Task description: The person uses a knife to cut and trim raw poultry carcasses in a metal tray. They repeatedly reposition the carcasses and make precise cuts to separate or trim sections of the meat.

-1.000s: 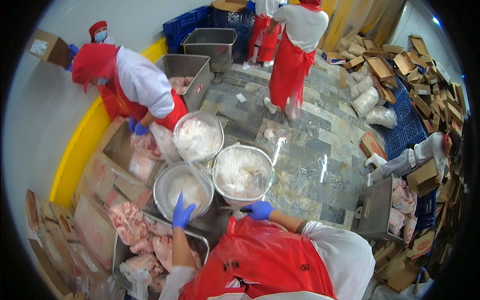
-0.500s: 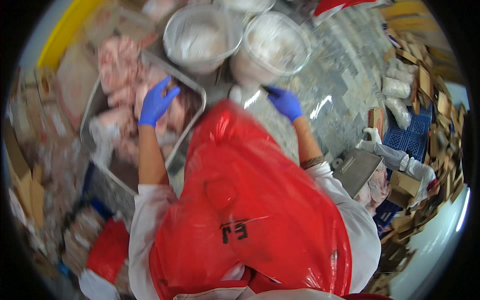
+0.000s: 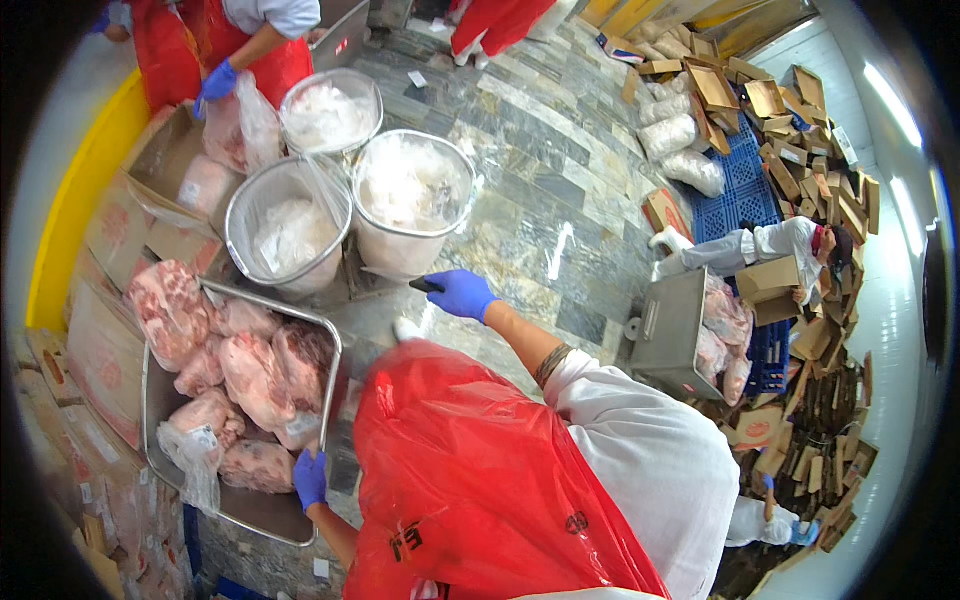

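A right hand (image 3: 460,293) in a blue glove is seen raised over the grey marbled floor (image 3: 560,200), its fingers curled around a small dark object (image 3: 424,285) that may be a knife handle, though the view is too small for that to be settled. It is held just below a round metal tub lined with clear plastic (image 3: 412,200) and filled with pale wrapped meat, without touching it. The left hand (image 3: 310,477), also in a blue glove, is laid on the near rim of a large rectangular steel tray (image 3: 262,515); the fingers are bent over the edge, and whether anything is pinched beneath them cannot be told. In the tray, several bulky pink cuts of raw meat in clear wrapping (image 3: 250,375) are piled, and one more block (image 3: 165,310) is propped at its far left corner. Two further plastic-lined tubs (image 3: 290,230) (image 3: 330,110) are set beside the first, touching one another. A red plastic apron (image 3: 470,480) over white sleeves fills the lower middle of the view. At the upper left, another person's blue-gloved hand (image 3: 216,82) is held by a clear bag above open cardboard boxes (image 3: 170,170). To the right, a steel trolley bin (image 3: 672,325) with wrapped meat is stood near flattened cartons (image 3: 800,110).
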Motion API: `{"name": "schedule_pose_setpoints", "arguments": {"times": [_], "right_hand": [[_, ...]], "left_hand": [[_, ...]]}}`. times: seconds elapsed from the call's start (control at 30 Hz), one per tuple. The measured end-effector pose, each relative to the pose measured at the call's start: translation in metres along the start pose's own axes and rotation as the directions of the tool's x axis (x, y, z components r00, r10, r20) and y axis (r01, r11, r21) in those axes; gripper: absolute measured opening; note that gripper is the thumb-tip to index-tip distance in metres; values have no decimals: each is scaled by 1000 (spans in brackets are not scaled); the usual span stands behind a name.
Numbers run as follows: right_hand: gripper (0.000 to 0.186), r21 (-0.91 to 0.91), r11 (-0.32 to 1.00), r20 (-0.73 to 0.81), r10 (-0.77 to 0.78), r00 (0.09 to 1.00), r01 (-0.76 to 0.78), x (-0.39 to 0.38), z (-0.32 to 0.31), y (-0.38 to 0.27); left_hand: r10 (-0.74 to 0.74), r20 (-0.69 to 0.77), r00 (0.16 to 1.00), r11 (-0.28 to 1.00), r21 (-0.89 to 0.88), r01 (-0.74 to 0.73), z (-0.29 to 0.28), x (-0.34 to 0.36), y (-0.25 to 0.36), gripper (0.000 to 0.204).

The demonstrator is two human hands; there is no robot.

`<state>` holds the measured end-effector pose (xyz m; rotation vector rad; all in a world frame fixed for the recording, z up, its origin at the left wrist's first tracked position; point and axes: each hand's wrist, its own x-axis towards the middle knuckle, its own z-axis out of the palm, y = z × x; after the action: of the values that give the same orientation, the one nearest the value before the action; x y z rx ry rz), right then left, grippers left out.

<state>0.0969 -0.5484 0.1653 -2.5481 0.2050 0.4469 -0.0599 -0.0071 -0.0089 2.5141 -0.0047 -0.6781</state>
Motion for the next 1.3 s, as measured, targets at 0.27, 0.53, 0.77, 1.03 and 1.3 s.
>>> {"name": "schedule_pose_setpoints", "arguments": {"times": [0.27,0.53,0.77,1.03,1.3], "right_hand": [[40,-38,993,89,-109,990,113,17,-38,5],[42,-8,991,77,-133,988,134,28,-66,78],[37,-24,995,107,-94,990,97,48,-91,107],[34,-30,989,96,-142,985,145,45,-112,126],[37,18,992,65,-123,990,122,31,-95,159]], "left_hand": [[-75,-205,976,959,-285,14,-7,38,69,54],[190,211,959,692,663,-284,65,96,83,9],[-72,300,951,993,108,41,68,104,131,14],[-116,221,968,990,-56,131,11,161,173,19],[-52,151,987,993,-94,67,-38,199,213,25]]}}
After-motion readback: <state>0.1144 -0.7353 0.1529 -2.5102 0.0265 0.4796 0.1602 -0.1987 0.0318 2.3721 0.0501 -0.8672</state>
